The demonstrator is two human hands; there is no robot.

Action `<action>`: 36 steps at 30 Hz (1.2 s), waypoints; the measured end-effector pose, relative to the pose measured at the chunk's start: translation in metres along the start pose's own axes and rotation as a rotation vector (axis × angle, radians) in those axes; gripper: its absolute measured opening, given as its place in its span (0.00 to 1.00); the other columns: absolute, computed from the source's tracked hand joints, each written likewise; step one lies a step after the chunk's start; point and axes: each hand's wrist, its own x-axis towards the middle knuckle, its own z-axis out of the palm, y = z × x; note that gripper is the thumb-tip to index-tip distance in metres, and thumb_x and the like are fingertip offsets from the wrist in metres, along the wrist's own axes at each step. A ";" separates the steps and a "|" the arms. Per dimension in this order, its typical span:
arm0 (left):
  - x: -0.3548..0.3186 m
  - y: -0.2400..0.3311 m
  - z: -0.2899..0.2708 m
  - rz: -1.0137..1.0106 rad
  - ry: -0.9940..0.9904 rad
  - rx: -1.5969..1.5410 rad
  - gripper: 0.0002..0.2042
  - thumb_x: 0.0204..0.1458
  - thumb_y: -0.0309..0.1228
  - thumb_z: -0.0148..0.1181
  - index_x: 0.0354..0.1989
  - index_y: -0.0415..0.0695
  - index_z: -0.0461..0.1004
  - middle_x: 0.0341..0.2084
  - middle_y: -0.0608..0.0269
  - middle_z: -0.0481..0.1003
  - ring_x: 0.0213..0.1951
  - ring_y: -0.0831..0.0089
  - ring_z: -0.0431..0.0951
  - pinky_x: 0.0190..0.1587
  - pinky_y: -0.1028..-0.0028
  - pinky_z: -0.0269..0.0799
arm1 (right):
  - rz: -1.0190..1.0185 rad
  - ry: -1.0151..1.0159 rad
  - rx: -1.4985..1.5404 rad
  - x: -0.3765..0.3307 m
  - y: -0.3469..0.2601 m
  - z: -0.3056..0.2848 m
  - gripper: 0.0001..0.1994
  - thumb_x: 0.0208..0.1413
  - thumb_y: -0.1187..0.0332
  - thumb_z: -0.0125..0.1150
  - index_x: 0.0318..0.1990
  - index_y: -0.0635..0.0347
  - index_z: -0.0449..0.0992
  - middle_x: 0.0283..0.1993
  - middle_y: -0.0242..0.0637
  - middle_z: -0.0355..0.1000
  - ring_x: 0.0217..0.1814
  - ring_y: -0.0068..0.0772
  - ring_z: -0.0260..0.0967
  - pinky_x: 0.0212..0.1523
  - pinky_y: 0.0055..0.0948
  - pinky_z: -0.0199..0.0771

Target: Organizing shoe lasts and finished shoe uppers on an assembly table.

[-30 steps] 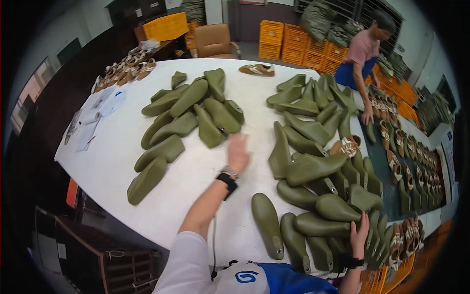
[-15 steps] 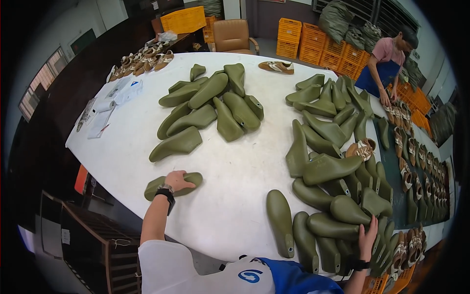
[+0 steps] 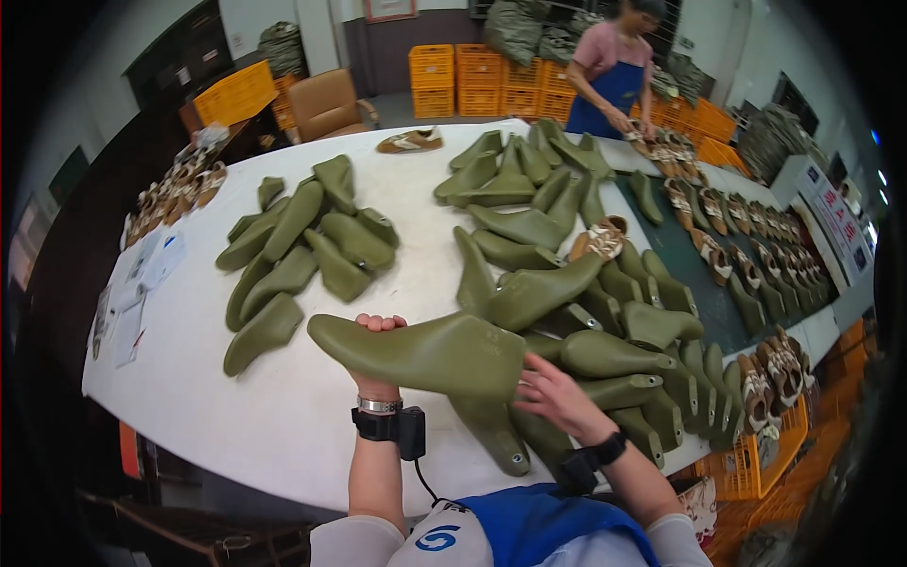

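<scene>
White worktable in a workshop, viewed from above by the wearer, with olive-green shoe lasts spread across it.

Nearest the viewer, the left hand grips a long green shoe last from beneath; its fingertips curl over the upper edge, and the wrist carries a metal bracelet and a black strap-mounted device. This held last lies sideways above the table's near edge, toe pointing left, heel block to the right. The right hand, wearing a black wristband, is just right of the held last's heel end, fingers spread and loosely bent, touching that end; it clasps nothing fully.

Beyond and to the right of the held last lies a dense heap of lasts, some overlapping, with one brown-and-white shoe resting among them. Left of the held last, and further back, sits a separate smaller group of lasts. Loose papers lie at the table's left margin.

Farther right of the heap, a row of finished shoes runs along a dark mat. At the far edge lies a single tan shoe. Behind the table a second person in a pink top and blue apron bends over the shoes; stacked orange crates and a brown chair stand beyond.
</scene>
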 end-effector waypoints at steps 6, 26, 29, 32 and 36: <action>0.026 -0.040 -0.006 -0.399 0.247 0.266 0.15 0.58 0.43 0.47 0.45 0.46 0.66 0.36 0.65 0.73 0.43 0.69 0.72 0.56 0.64 0.61 | 0.241 -0.078 0.692 0.027 0.021 -0.015 0.24 0.57 0.61 0.55 0.58 0.59 0.61 0.55 0.48 0.64 0.53 0.53 0.63 0.49 0.41 0.74; -0.038 0.359 -0.149 -0.912 0.754 2.749 0.14 0.35 0.34 0.60 0.32 0.41 0.77 0.32 0.47 0.77 0.37 0.51 0.77 0.42 0.61 0.74 | -0.139 0.378 -0.123 0.205 -0.128 -0.116 0.23 0.60 0.67 0.50 0.62 0.57 0.56 0.47 0.41 0.70 0.43 0.37 0.72 0.47 0.31 0.75; -0.046 0.315 -0.155 -0.364 0.726 2.609 0.13 0.36 0.34 0.58 0.30 0.38 0.76 0.29 0.44 0.76 0.35 0.48 0.77 0.38 0.59 0.73 | -0.127 0.267 -0.351 0.136 -0.123 -0.100 0.18 0.60 0.65 0.52 0.56 0.57 0.64 0.42 0.37 0.74 0.39 0.27 0.73 0.40 0.25 0.74; -0.058 0.279 -0.131 -0.511 0.809 2.282 0.23 0.34 0.44 0.66 0.29 0.32 0.77 0.26 0.46 0.78 0.31 0.58 0.80 0.35 0.66 0.75 | -0.091 0.198 -0.471 0.097 -0.108 -0.065 0.16 0.58 0.67 0.54 0.53 0.61 0.67 0.41 0.39 0.74 0.36 0.26 0.73 0.39 0.23 0.74; -0.090 0.196 -0.074 -0.547 0.817 0.799 0.19 0.53 0.35 0.58 0.48 0.34 0.69 0.43 0.59 0.74 0.43 0.71 0.76 0.45 0.71 0.74 | -0.025 -0.040 -0.705 0.079 -0.086 -0.014 0.16 0.55 0.71 0.56 0.52 0.65 0.69 0.42 0.39 0.75 0.39 0.25 0.73 0.42 0.23 0.73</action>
